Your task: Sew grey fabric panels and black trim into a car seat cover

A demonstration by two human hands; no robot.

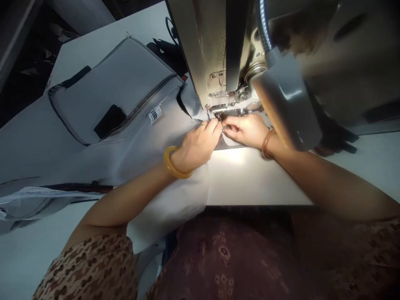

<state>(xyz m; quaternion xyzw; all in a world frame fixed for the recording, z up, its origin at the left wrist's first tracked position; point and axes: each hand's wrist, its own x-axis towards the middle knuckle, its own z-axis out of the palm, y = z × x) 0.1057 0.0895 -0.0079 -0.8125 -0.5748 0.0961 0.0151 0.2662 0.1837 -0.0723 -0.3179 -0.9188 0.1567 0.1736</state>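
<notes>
My left hand [200, 143] presses down on grey fabric [146, 146], fingertips pinching its edge right at the presser foot [218, 114] of a sewing machine [215, 50]. My right hand [246, 130] lies on the other side of the foot, fingers pinching the same fabric edge, almost touching the left fingers. A yellow bangle circles my left wrist, a brown one my right. The needle itself is too small to make out.
The grey fabric is part of a large bag piece with black trim, a black patch [109, 121] and a barcode label [154, 113], spread to the left over the white table [250, 179]. A grey machine lamp [284, 100] hangs over my right wrist. Fabric drapes off the table's front edge.
</notes>
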